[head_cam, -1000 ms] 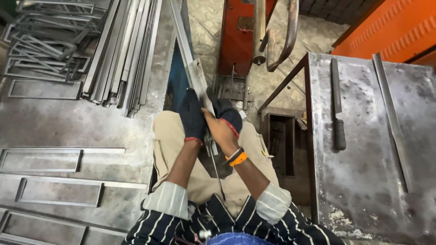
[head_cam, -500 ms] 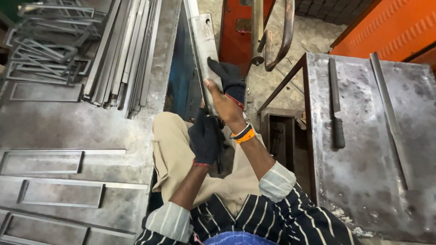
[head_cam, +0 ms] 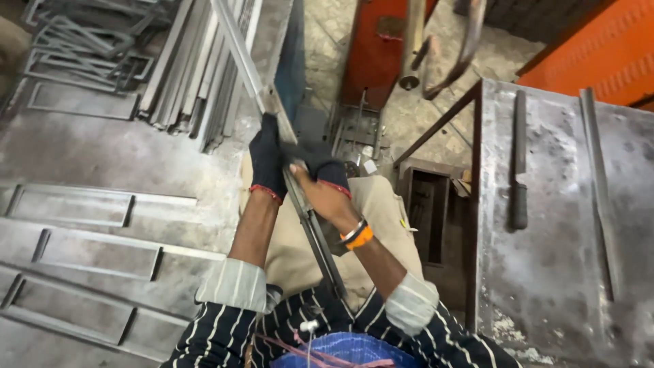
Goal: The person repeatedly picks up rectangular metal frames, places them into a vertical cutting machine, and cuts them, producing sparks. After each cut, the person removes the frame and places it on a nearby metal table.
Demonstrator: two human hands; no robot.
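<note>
Over the lap, in the head view, both gloved hands clasp a long metal strip (head_cam: 310, 221) that slants from the chest up toward the stacked metal bars (head_cam: 197, 68). The left hand (head_cam: 267, 158) has its grip wrapped tight around the strip's upper part; the right hand (head_cam: 320, 178) pinches it just beside. A steel table (head_cam: 558, 272) stands to the right, carrying a dark file (head_cam: 520, 160).

long metal strip (head_cam: 300, 197) between both hands; stacked strips (head_cam: 197, 68) left, table (head_cam: 545, 272) right.
</note>
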